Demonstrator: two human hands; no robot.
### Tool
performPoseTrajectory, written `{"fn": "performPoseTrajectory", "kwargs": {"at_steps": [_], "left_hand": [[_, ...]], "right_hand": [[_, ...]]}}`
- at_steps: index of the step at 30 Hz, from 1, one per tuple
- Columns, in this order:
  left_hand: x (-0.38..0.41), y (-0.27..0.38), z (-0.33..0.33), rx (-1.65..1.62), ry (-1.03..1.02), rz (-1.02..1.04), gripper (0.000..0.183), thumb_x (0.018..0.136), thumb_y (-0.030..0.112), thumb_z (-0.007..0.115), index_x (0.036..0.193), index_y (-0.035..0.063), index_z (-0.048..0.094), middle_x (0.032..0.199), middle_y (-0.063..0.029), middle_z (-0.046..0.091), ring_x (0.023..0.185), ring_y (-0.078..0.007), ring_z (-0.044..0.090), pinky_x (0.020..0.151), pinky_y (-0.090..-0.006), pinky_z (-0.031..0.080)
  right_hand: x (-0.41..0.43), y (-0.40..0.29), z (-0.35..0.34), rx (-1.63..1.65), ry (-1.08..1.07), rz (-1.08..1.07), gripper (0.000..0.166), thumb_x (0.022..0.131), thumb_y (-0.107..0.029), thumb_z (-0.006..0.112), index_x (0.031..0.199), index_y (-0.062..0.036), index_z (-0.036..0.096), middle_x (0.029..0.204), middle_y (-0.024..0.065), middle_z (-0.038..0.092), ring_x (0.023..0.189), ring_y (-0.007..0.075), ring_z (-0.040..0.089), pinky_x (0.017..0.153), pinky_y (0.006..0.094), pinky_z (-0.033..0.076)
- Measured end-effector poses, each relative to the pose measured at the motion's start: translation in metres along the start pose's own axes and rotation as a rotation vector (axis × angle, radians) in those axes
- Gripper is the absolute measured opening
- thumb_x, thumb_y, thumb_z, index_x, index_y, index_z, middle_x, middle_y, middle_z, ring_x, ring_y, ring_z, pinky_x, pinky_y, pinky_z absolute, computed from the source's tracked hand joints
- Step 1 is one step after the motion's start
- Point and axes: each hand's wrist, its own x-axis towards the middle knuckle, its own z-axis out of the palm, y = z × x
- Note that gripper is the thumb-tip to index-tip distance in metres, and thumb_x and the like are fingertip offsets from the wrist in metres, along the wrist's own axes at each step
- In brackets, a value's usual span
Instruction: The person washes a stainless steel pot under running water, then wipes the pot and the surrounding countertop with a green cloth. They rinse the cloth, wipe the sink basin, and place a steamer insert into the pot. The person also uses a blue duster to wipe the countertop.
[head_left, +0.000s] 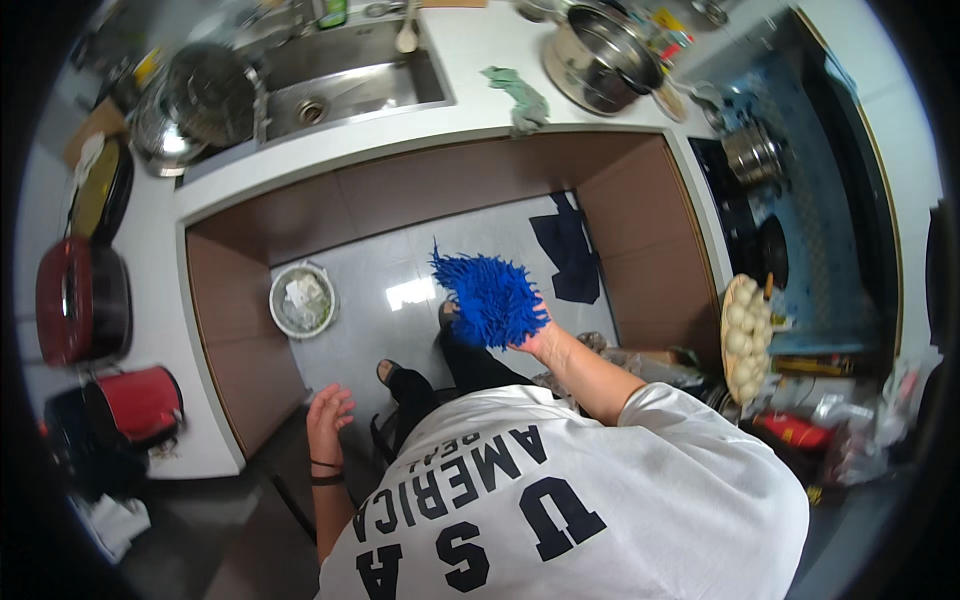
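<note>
A shaggy blue chenille cleaning cloth (495, 300) rests over my right hand (534, 336), its strands hanging around the fingers. Only the wrist and edge of that hand show, as the cloth covers the rest. To the left of my body, my left hand (330, 409) is raised with loosely bent fingers and nothing in it. Beneath the cloth lie the grey tiled floor (375, 285) and my feet. At the right, by the brown cabinet (645, 225), a dark cloth (574, 255) lies spread on the floor.
A white bin (304, 300) with rubbish stands on the floor at left. The white counter (480, 124) surrounds me, with a steel sink (360, 86), a green rag (521, 101) and a large pot (604, 60). Pale round items fill a tray (731, 300) at right, near the stove (731, 202).
</note>
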Motion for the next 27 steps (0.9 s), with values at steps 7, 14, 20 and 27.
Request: {"fn": "performPoseTrajectory", "kwargs": {"at_steps": [7, 14, 20, 27], "left_hand": [[0.048, 0.025, 0.076, 0.348, -0.275, 0.034, 0.034, 0.088, 0.026, 0.051, 0.114, 0.0036, 0.051, 0.102, -0.0059, 0.062, 0.087, -0.014, 0.06, 0.07, -0.0242, 0.045], [0.081, 0.004, 0.211, 0.499, -0.669, 0.169, 0.03, 0.086, 0.012, 0.054, 0.115, 0.0033, 0.052, 0.101, -0.0066, 0.06, 0.086, -0.0123, 0.059, 0.077, -0.0246, 0.047], [0.084, 0.021, 0.296, 0.853, -0.789, 0.213, 0.033, 0.084, 0.015, 0.056, 0.114, 0.0028, 0.052, 0.103, -0.0107, 0.061, 0.087, -0.0143, 0.059, 0.079, -0.0257, 0.047], [0.095, 0.041, 0.305, 0.923, -0.688, 0.233, 0.035, 0.084, 0.018, 0.058, 0.115, 0.0028, 0.052, 0.102, -0.0127, 0.061, 0.088, -0.017, 0.06, 0.079, -0.0286, 0.048]], "right_hand": [[-0.074, -0.008, -0.037, 0.159, 0.19, -0.254, 0.042, 0.094, -0.032, 0.029, 0.123, -0.0082, 0.049, 0.126, 0.0115, 0.05, 0.112, 0.0278, 0.05, 0.099, 0.0442, 0.036], [-0.123, -0.036, -0.066, 0.242, 0.283, -0.4, 0.043, 0.093, -0.032, 0.03, 0.123, -0.0076, 0.05, 0.124, 0.012, 0.052, 0.11, 0.0285, 0.051, 0.097, 0.0458, 0.038], [-0.14, -0.068, -0.12, 0.32, 0.309, -0.414, 0.04, 0.093, -0.033, 0.035, 0.119, -0.0085, 0.053, 0.122, 0.0107, 0.054, 0.109, 0.0278, 0.052, 0.095, 0.0438, 0.04], [-0.067, -0.122, -0.127, 0.064, 0.304, -0.279, 0.035, 0.094, -0.029, 0.039, 0.119, -0.0088, 0.052, 0.112, 0.0091, 0.058, 0.098, 0.0245, 0.057, 0.085, 0.0397, 0.047]]}}
